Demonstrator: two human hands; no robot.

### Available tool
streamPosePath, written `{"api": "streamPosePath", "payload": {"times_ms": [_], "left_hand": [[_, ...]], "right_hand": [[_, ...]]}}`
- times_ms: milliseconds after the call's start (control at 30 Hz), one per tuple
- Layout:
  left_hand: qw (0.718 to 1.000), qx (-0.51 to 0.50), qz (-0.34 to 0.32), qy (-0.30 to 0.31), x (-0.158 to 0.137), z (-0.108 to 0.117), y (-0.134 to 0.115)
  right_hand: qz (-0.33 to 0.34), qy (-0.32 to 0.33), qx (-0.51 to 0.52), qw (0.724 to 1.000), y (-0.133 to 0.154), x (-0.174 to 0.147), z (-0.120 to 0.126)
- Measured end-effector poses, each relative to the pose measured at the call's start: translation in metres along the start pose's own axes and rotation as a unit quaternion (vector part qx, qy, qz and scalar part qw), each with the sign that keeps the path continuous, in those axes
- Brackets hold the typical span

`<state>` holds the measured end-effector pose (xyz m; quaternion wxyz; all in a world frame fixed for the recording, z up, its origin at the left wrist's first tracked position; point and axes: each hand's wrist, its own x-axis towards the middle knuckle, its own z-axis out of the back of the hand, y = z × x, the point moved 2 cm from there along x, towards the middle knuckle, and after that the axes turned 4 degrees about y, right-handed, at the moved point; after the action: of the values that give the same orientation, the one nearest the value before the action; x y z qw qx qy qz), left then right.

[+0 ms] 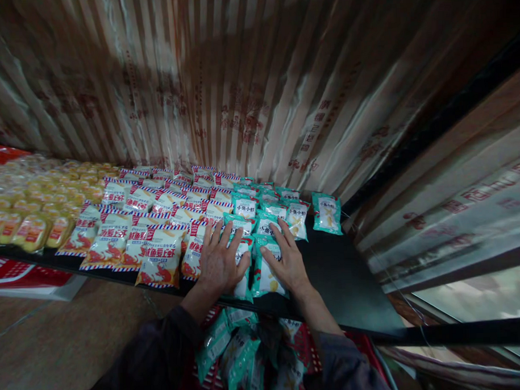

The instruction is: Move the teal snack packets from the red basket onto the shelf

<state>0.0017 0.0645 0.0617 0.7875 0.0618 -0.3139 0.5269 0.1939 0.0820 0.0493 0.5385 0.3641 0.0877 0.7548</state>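
My left hand (221, 259) lies spread over a teal snack bag (244, 275) near the shelf's front edge, its fingers also reaching toward the white-and-orange bags. Beside it, my right hand (285, 256) rests with fingers apart on another teal snack bag (267, 274). Both bags stand side by side at the front, partly hidden by my hands. Behind them, more teal bags (245, 207) run back in rows. To the left sit several white-and-orange snack bags (162, 255) with striped edges. One teal bag (327, 212) is apart at the right.
The black shelf (339, 272) ends at a dark frame on the right. A red basket (368, 356) with several loose teal bags (242, 355) is below. Yellow packaged snacks (33, 231) fill the left. Printed sheeting (240, 104) hangs behind. A red-and-white box (32, 277) is underneath.
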Motion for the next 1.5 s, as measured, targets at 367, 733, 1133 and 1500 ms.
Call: {"api": "streamPosePath", "payload": {"times_ms": [367, 733, 1133, 1500], "left_hand": [[1.0, 0.011, -0.004, -0.004, -0.001, 0.0, 0.005], [0.988, 0.046, 0.052, -0.137, -0.022, 0.03, 0.015], [0.96, 0.093, 0.227, -0.132, -0.084, 0.027, 0.055], [0.966, 0.073, 0.211, -0.133, -0.077, 0.019, 0.058]], "right_hand": [[0.009, -0.003, 0.0, 1.0, 0.005, 0.0, -0.004], [-0.005, -0.033, -0.029, 0.999, 0.01, -0.007, 0.002], [0.018, -0.08, -0.074, 0.994, 0.007, -0.011, -0.005], [0.03, -0.107, -0.092, 0.99, 0.006, -0.017, -0.007]]}}
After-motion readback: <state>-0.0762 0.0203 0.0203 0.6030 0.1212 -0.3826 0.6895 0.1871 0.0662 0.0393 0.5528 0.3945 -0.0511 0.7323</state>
